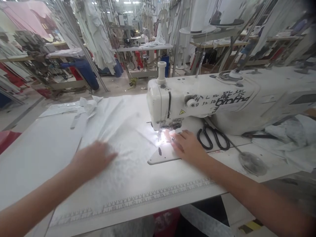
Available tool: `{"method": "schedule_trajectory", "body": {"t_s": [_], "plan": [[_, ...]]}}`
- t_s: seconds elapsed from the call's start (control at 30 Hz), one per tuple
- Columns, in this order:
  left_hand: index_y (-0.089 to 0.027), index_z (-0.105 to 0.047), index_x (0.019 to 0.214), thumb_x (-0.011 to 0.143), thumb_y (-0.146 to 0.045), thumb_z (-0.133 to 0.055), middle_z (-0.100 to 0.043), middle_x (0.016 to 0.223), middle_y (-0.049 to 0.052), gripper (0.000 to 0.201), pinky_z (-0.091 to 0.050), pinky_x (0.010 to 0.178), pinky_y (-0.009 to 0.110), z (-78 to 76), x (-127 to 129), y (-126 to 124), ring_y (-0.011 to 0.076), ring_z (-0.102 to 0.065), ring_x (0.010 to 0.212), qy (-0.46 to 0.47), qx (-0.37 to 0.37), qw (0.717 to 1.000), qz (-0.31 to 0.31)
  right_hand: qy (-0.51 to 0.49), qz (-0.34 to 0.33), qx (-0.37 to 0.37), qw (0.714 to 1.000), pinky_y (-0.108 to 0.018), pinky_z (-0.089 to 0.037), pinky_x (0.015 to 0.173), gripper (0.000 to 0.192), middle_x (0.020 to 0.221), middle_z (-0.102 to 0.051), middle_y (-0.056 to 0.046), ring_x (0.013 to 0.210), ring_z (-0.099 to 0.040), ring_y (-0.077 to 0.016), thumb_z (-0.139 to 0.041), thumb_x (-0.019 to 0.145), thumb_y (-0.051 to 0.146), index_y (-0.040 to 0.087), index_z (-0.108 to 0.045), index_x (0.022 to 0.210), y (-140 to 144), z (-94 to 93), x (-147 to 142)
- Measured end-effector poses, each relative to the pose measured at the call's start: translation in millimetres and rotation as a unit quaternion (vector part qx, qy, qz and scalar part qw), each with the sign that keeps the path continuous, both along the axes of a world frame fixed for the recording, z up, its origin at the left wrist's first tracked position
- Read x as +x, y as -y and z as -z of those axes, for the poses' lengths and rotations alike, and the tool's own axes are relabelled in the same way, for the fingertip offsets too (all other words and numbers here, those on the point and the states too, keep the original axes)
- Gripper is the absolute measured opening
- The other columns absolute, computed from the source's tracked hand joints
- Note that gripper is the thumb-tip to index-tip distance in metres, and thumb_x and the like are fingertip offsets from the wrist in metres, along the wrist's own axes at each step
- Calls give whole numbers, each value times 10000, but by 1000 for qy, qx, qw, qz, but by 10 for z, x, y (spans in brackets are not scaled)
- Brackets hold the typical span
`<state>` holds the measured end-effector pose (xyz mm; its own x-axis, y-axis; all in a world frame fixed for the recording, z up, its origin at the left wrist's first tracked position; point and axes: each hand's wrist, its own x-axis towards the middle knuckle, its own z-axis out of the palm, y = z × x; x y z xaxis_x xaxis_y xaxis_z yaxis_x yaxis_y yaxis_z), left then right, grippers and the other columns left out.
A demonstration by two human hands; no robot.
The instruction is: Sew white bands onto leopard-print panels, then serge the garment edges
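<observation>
Meanwhile, at a white worktable (pixel 37 158) on a crowded garment floor, a person feeds white fabric (pixel 118 131) under the head of a white sewing machine (pixel 202 98), largest thing on the bench. The cloth lies spread across the table's left and middle, its far edge rumpled, its near part running in under the lit needle area (pixel 161 136).

The left hand (pixel 92 158) lies flat and open on the fabric, palm down, gripping nothing, pressing the cloth to the table. The right hand (pixel 187 144) rests on the machine bed just right of the needle, fingers extended toward the presser foot; whether the fingertips pinch the cloth's edge cannot be told through the glare.

The main hazard, judged from this position, is those fingertips sitting very near the needle: a stitch started while they rest there could catch one. Uneven pressure from the flat left hand could let the loose cloth bunch or skew, pulling a seam off line. Black scissors (pixel 213 136) lie on the bed just beside the right wrist, where a sideways sweep could knock them.
</observation>
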<state>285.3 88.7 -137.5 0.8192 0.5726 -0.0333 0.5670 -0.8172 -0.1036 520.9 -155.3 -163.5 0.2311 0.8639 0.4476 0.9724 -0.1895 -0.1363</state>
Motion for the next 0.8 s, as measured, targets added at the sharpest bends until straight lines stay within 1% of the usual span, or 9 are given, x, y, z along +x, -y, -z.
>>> {"method": "schedule_trajectory", "body": {"t_s": [0.07, 0.13, 0.23, 0.33, 0.4, 0.47, 0.53, 0.63, 0.8], "plan": [[-105, -614, 725, 788, -609, -330, -603, 639, 150, 582, -435, 561, 400, -26, -366, 459, 313, -602, 618, -137, -8, 990, -24, -4, 5, -29, 1000, -418, -411, 809, 325, 1077, -557, -148, 973, -482, -277, -450, 870, 299, 106, -507, 1126, 42, -62, -89], [-139, -615, 772, 790, -623, -318, -614, 605, 107, 568, -429, 540, 380, -85, -589, 852, 295, -611, 591, -183, -88, 978, -41, -15, -11, -56, 998, -435, -383, 900, 427, 1214, -499, -147, 1108, -425, -283, -443, 879, 358, 104, -447, 1222, 78, -110, -211], [-183, -582, 731, 797, -640, -288, -611, 595, 68, 547, -429, 547, 394, -209, -510, 1175, 280, -606, 584, -176, -162, 970, -29, -20, -45, -92, 995, -448, -317, 999, 535, 1332, -416, -135, 1231, -329, -277, -435, 879, 418, 96, -382, 1302, 118, -105, -383], [-193, -570, 852, 879, -498, -270, -627, 799, 65, 428, -464, 604, 360, -254, -35, 1208, 216, -605, 678, -43, -220, 970, 96, -14, -66, -120, 990, -468, -267, 1040, 563, 1353, -400, -144, 1265, -294, -283, -419, 883, 440, 74, -384, 1310, 163, -36, -461], [-206, -538, 1026, 905, -384, -305, -581, 1063, 72, 318, -486, 740, 336, -186, 332, 1136, 189, -588, 888, 75, -247, 945, 199, -9, -77, -126, 989, -473, -259, 1046, 559, 1352, -401, -149, 1270, -290, -287, -412, 889, 433, 63, -388, 1307, 203, -2, -454], [-207, -490, 1135, 893, -322, -379, -493, 1232, 74, 290, -446, 902, 349, -56, 622, 1038, 196, -493, 1102, 150, -237, 922, 267, -6, -89, -117, 989, -469, -260, 1047, 533, 1330, -427, -146, 1255, -312, -285, -423, 886, 420, 67, -414, 1286, 234, -1, -411], [-197, -468, 1178, 869, -300, -445, -460, 1283, 79, 327, -381, 999, 390, 86, 789, 951, 216, -396, 1212, 172, -209, 917, 294, -8, -97, -95, 991, -453, -286, 1033, 467, 1246, -502, -137, 1205, -371, -277, -449, 876, 394, 82, -477, 1222, 236, -28, -345], [-199, -449, 1223, 865, -317, -462, -453, 1312, 73, 378, -336, 1041, 430, 225, 843, 886, 229, -343, 1254, 167, -180, 922, 298, -18, -93, -53, 994, -426, -348, 982, 402, 1139, -551, -133, 1117, -438, -261, -491, 853, 344, 88, -512, 1162, 164, -71, -239], [-212, -452, 1241, 878, -331, -436, -448, 1327, 54, 383, -333, 1048, 414, 241, 788, 895, 216, -335, 1264, 167, -174, 924, 299, -17, -124, -59, 990, -448, -348, 979, 376, 1115, -553, -127, 1123, -425, -267, -508, 839, 343, 108, -522, 1132, 36, -32, -161]]}}
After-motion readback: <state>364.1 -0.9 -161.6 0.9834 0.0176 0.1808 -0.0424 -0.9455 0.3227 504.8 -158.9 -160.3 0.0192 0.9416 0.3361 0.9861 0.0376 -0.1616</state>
